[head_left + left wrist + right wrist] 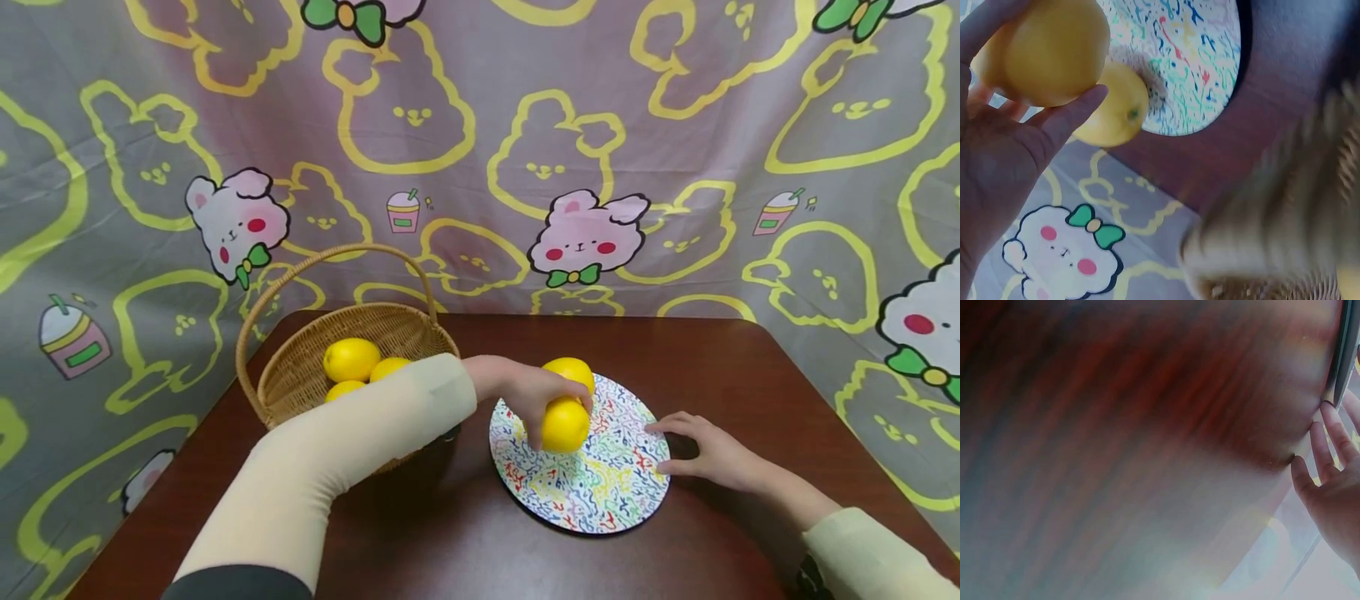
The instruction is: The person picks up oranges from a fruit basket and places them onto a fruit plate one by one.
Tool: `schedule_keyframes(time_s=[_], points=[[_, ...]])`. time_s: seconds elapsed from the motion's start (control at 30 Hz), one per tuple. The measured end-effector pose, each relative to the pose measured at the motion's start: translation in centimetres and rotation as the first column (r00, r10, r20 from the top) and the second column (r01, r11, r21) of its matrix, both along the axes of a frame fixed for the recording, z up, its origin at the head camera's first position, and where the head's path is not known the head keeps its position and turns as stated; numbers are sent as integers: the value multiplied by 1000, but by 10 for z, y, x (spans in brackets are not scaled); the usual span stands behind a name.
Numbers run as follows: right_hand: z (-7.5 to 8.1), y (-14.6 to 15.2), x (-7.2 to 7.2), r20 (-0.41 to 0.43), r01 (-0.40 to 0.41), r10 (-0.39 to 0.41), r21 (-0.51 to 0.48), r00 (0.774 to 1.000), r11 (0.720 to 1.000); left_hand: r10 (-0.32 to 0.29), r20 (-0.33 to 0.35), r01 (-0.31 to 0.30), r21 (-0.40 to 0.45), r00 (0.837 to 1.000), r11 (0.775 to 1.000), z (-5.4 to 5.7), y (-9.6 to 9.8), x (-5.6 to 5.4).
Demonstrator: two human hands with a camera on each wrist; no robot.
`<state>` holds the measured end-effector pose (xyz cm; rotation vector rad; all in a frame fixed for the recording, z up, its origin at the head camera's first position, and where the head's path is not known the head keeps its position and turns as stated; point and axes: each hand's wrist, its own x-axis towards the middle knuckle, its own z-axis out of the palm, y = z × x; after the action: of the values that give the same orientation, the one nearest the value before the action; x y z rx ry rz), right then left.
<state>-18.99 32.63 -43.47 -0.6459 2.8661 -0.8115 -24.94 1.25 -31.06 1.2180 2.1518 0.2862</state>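
My left hand [531, 396] holds a yellow lemon [565, 427] above a round board [600, 496] covered in small multicoloured squiggles. In the left wrist view, the thumb and fingers wrap round this lemon [1054, 53]. Just behind it, a second lemon [567, 367] sits on the far part of the board; its stem end shows in the left wrist view. My right hand [708, 450] is at the board's right rim, fingers and thumb extended and apart, fingertips touching or very close to the edge.
Left of the board stands a wicker basket [296, 375] with a tall arched handle, partly hidden by my left sleeve. Several lemons [352, 360] lie in it. Everything stands on a dark brown wooden table [465, 542], with a patterned cloth [480, 167] hanging behind.
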Motion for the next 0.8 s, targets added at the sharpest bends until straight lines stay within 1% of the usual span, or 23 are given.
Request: schedule_keyframes(time_s=[0.17, 0.27, 0.43, 0.53, 0.67, 0.8], points=[[0, 1, -1, -11, -2, 2, -2, 1000, 1000, -10, 12, 10, 24, 1000, 1000, -12, 14, -1], [-1, 1, -1, -12, -7, 7, -5, 1000, 1000, -6, -5, 7, 49, 1000, 999, -17, 22, -2], [0, 1, -1, -12, -9, 9, -6, 1000, 1000, 50, -26, -48, 87, 998, 995, -26, 32, -3], [1, 1, -1, -7, -9, 9, -7, 1000, 1000, 68, -31, -64, 108, 997, 992, -35, 36, -4], [0, 2, -1, -2, -8, 8, -11, 1000, 1000, 82, -40, -76, 147, 996, 986, -46, 41, -3], [-1, 2, -1, -12, -12, 12, -15, 1000, 1000, 130, -50, -119, 185, 990, 975, -55, 47, 2]])
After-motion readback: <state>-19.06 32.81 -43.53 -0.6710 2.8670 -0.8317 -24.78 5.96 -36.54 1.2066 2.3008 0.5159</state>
